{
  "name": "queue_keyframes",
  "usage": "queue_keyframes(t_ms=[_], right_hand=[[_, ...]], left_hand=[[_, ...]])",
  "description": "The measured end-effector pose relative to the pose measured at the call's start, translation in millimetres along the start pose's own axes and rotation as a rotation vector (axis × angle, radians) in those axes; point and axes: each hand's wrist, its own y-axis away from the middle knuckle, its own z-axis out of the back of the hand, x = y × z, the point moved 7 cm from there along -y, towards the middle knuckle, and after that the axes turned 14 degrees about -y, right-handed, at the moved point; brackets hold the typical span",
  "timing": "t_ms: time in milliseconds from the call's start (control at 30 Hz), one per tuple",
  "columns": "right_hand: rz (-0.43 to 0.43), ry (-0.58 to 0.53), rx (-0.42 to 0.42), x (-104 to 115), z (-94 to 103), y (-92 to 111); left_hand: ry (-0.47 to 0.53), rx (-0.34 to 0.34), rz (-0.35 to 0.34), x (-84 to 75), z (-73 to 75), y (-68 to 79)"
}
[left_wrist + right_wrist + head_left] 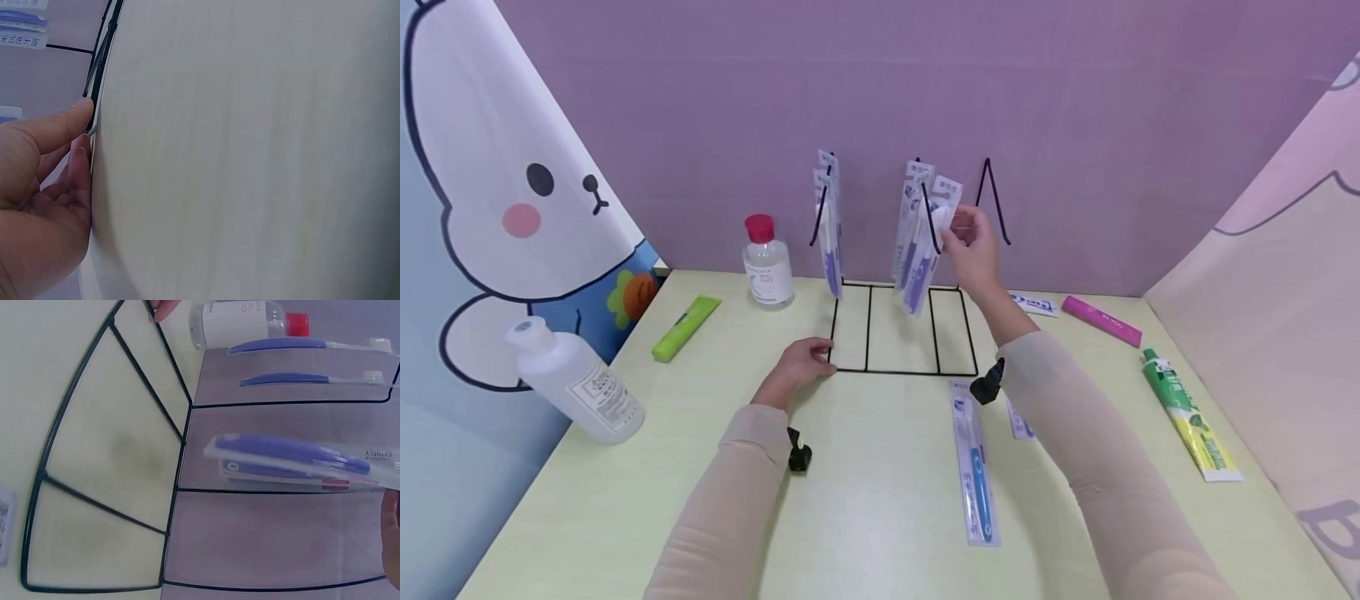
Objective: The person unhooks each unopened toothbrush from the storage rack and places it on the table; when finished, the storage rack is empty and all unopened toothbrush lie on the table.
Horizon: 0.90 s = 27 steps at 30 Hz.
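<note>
A black wire display rack stands at the back of the table with three hooks. My left hand holds its front left corner; in the left wrist view the thumb and fingers pinch the wire. My right hand pinches the upper edge of a packaged toothbrush at the middle hook. Behind that pack hangs another packaged toothbrush. Two more toothbrush packs hang from the left hook, and the right hook carries nothing. In the right wrist view, purple handles show through the clear packs.
A packaged blue toothbrush lies in front of the rack, another pack by the right sleeve. Left are a red-capped bottle, a green tube and a white pump bottle. Right lie a pink tube and a green-yellow tube.
</note>
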Motion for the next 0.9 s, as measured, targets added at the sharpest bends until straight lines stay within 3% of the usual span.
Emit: queue_keyframes(t_ms=[200, 533, 767, 900], right_hand=[[-0.063, -0.033, 0.083, -5, 11.6, 16], [-0.458, -0.111, 0.165, -46, 16.9, 81], [-0.672, -0.157, 0.216, -75, 27.8, 127], [-0.75, -0.131, 0.268, -81, 32.6, 146]], left_hand=[[-0.003, 0.005, -0.012, 0.0, 0.1, -0.8], [0.003, 0.007, -0.006, 0.6, 0.7, -2.0], [0.018, 0.008, 0.005, -0.3, 0.0, -2.5], [0.012, 0.007, 0.003, -1.6, 0.4, -1.2]])
